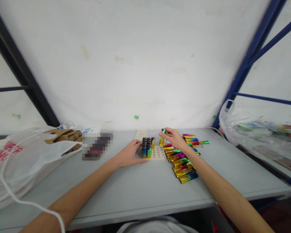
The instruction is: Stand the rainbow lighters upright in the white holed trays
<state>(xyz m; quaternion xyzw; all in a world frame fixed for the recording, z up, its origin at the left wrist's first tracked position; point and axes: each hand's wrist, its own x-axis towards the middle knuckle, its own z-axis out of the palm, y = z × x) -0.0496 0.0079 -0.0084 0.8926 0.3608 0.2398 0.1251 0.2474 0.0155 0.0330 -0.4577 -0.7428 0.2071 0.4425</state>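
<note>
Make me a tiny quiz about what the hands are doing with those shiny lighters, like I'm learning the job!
1. True or false: the right hand holds one lighter upright over the white tray.
2. Fill in: the loose lighters lie on the table to the tray's ____.
3. Where does the left hand rest? A) up in the air B) against the tray's left side, by the standing lighters C) on the loose lighters

Key: 1 true; 2 right; 3 B.
</note>
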